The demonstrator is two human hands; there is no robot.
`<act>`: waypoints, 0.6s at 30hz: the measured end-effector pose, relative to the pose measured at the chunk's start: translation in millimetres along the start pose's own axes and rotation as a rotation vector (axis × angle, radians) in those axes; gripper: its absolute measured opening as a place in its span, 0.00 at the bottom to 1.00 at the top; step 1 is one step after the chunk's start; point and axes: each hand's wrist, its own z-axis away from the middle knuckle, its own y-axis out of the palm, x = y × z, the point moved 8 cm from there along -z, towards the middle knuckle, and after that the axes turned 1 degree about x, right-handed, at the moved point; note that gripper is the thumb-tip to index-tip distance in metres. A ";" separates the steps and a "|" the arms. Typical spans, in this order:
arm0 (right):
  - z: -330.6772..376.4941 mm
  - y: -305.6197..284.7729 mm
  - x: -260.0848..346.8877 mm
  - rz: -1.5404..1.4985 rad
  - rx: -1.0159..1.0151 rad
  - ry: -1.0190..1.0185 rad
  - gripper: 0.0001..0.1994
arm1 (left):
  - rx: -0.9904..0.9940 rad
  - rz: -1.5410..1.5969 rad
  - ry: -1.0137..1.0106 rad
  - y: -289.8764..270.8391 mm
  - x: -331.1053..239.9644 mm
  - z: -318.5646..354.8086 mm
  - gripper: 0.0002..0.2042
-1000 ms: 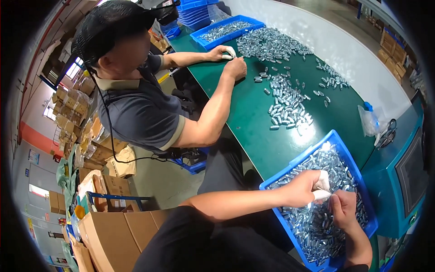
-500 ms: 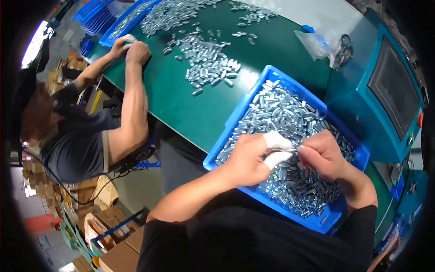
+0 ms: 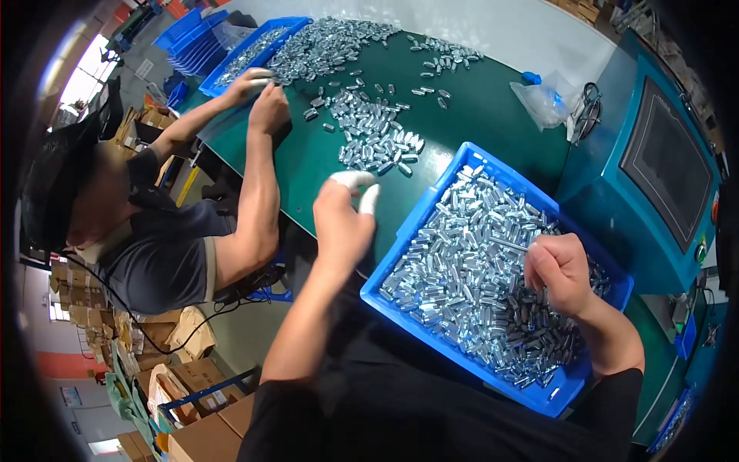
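My left hand (image 3: 339, 227), with white covers on its thumb and forefinger, is over the table edge left of the blue bin (image 3: 389, 306). Its thumb and forefinger are apart, and nothing shows between them. Just beyond it lies a loose pile of small silvery metal pieces (image 3: 362, 127). My right hand (image 3: 562, 271) is closed on a thin metal rod (image 3: 508, 245), which points left over the bin. Under the rod, many short, shiny metal pieces (image 3: 469, 285) fill the bin. My right palm is turned away, so the rod's gripped end is hidden.
On the left a co-worker (image 3: 154, 254) bends over the green table (image 3: 308, 181), both hands near a larger heap (image 3: 331, 42) and a blue tray (image 3: 254, 54). A teal machine with a dark panel (image 3: 670, 154) stands right. A plastic bag (image 3: 545, 104) and black-handled scissors (image 3: 589, 112) lie beside it.
My hands were together over the bin; my left has moved away to the left and its fingers have parted. The rod now shows in my right hand. The view has shifted slightly.
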 end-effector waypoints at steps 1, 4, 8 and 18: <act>-0.3 2.8 5.1 0.013 0.020 0.002 0.23 | -0.018 -0.160 0.066 -0.6 17.8 -3.5 0.09; -2.6 7.2 0.1 0.071 0.060 0.004 0.23 | 0.114 -0.299 0.090 8.8 40.8 -3.2 0.08; 2.7 5.3 -10.8 0.078 0.038 0.074 0.24 | 0.155 -0.185 0.090 24.1 49.1 6.9 0.06; 0.9 4.7 -23.6 -0.076 0.020 0.063 0.21 | 0.515 1.160 -0.422 66.9 -64.3 25.8 0.12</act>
